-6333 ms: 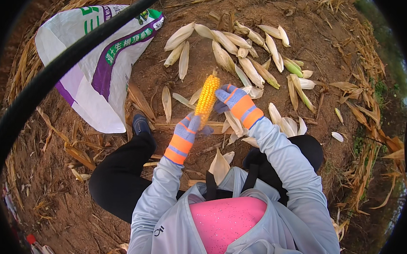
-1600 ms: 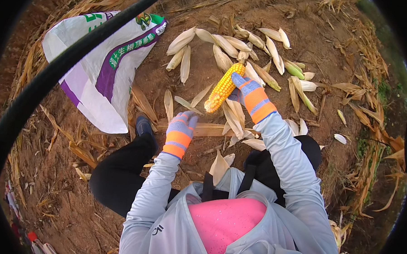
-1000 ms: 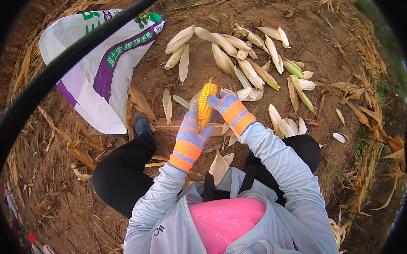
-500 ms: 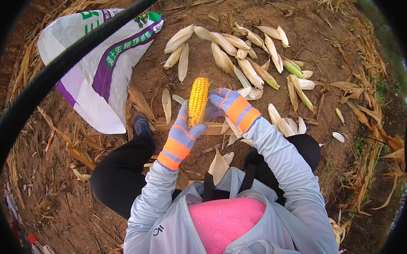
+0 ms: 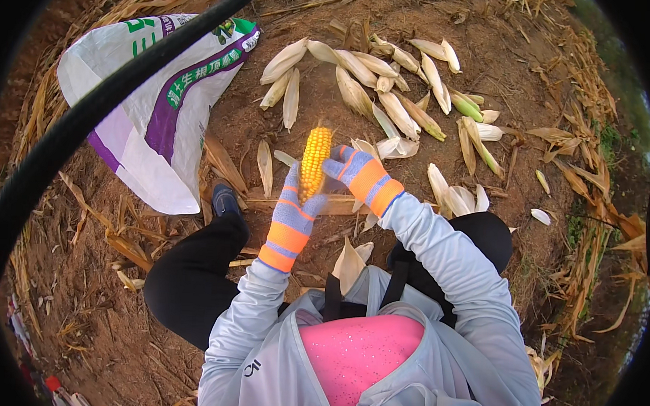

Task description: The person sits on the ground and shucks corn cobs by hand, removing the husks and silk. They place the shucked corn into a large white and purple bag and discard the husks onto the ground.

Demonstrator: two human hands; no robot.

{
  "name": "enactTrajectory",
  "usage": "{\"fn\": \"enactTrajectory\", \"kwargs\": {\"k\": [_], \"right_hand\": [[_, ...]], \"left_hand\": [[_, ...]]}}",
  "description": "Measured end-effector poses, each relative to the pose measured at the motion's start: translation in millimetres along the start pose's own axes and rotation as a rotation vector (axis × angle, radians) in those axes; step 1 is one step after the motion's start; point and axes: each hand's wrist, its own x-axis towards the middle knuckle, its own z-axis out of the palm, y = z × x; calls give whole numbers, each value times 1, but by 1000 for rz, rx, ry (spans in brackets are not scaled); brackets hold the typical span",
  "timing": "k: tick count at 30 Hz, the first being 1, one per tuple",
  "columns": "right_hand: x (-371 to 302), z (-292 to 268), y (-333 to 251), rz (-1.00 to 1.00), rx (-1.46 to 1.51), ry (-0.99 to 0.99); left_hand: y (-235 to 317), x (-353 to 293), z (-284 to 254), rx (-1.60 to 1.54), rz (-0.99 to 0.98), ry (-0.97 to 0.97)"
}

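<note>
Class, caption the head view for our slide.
Gloved left hand holding a yellow corn cob, right hand close beside it, pale husks strewn across brown soil.

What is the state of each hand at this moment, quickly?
Left hand: closed, holding the lower part of the yellow corn cob.
Right hand: partly curled at the cob's right side; whether it grips cannot be told.

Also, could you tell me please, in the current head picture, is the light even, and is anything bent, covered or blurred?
Head view: soft, fairly even daylight, no strong glare; kernels on the yellow ear of corn readable; corners black, outer scene curved by fisheye; thick black curved strap covering part of the white, purple and green sack; dark green foliage at right rim smeared.
</note>
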Motion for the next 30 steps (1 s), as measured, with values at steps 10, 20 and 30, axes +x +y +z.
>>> {"fn": "enactTrajectory", "kwargs": {"k": [10, 20, 30], "right_hand": [[3, 6, 12, -16, 398, -104], [-2, 7, -1, -77, -42, -17], [-18, 26, 20, -147, -393, -535]], "left_hand": [[-10, 7, -14, -124, -47, 110], [-2, 4, -7, -59, -65, 144], [-23, 18, -38, -239, 17, 193]]}}
